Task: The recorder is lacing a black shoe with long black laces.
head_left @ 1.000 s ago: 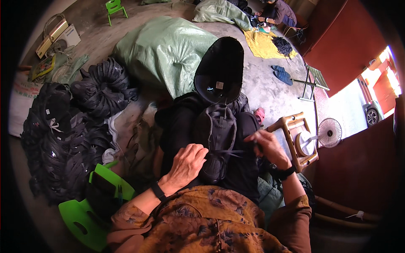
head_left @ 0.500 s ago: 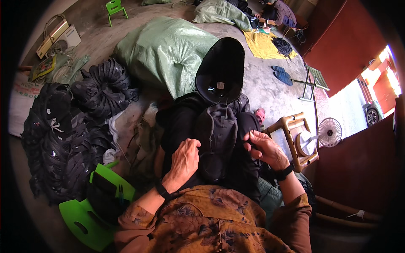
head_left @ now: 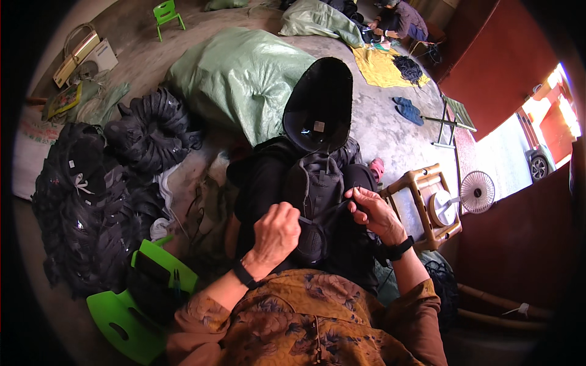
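Note:
A dark shoe upper (head_left: 317, 182) lies lengthwise on my lap between my knees. At its left side is my left hand (head_left: 276, 236), fingers curled closed, with the end of a thin dark cord (head_left: 334, 211) at its fingertips. Opposite it, my right hand (head_left: 371, 212) pinches the cord between thumb and forefinger. The cord crosses over the upper between both hands; its detail is blurred against the black cloth. Just beyond the upper stands a hollow black shell (head_left: 318, 104) with a small white label inside.
Bundled black uppers (head_left: 82, 207) are piled at the left. Near them a green chair (head_left: 122, 320) holds snips (head_left: 177, 282). A green sack (head_left: 235, 76) lies ahead. A bamboo stool (head_left: 421, 204) and fan (head_left: 477, 191) stand right. Another person (head_left: 400, 21) sits far right.
My left hand has moved right and closer over the shoe upper. My right hand has shifted slightly left. The dark cord now shows between them.

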A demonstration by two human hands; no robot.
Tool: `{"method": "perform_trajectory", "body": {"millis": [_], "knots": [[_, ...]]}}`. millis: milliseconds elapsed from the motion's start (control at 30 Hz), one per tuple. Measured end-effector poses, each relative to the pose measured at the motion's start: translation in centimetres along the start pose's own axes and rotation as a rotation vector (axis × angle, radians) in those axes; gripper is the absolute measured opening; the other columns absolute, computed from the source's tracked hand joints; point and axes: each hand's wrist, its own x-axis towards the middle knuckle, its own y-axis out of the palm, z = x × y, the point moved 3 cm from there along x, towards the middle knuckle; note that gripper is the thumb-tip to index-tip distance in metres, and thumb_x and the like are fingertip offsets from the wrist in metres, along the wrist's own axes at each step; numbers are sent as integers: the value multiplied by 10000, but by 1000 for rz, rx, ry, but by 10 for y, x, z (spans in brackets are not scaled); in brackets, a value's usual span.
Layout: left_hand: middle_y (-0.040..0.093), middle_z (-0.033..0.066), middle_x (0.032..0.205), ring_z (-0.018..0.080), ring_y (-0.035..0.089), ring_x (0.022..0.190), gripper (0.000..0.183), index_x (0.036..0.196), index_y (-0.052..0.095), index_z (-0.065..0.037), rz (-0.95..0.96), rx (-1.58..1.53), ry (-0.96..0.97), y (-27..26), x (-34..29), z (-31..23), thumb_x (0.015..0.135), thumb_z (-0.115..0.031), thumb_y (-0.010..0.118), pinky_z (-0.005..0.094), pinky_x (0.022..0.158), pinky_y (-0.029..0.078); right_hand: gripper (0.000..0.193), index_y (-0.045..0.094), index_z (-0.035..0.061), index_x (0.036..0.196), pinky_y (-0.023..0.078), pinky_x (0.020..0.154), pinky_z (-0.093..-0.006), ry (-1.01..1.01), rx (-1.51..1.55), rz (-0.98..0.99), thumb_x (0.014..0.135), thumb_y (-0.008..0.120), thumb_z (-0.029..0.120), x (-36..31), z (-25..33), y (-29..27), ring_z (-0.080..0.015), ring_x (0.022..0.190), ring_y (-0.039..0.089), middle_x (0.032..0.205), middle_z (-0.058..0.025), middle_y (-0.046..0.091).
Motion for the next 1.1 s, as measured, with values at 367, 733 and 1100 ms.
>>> {"method": "perform_trajectory", "body": {"millis": [367,733,1100], "knots": [[140,275,1534,451,203,1410,1126,1490,122,-21,317,-148,-57,29,-7,5,677,-332,836,636,1104,177,209,607,83,1053,288,432,-183,-189,-207,-88,999,525,267,24,37,25,-40,465,393,662,43,531],[143,256,1533,415,233,1406,1099,1487,150,-26,304,-193,-23,28,-7,11,682,-339,829,615,1113,191,257,595,27,1154,301,462,-156,-756,-209,48,1021,495,222,-10,191,87,-28,508,370,808,-20,594],[637,128,1014,304,638,937,194,1023,626,-11,43,-553,-27,5,19,36,830,10,642,362,811,520,365,495,-13,1314,329,441,-145,-975,-709,52,1021,481,204,-133,264,135,1,483,388,795,11,573]]}}
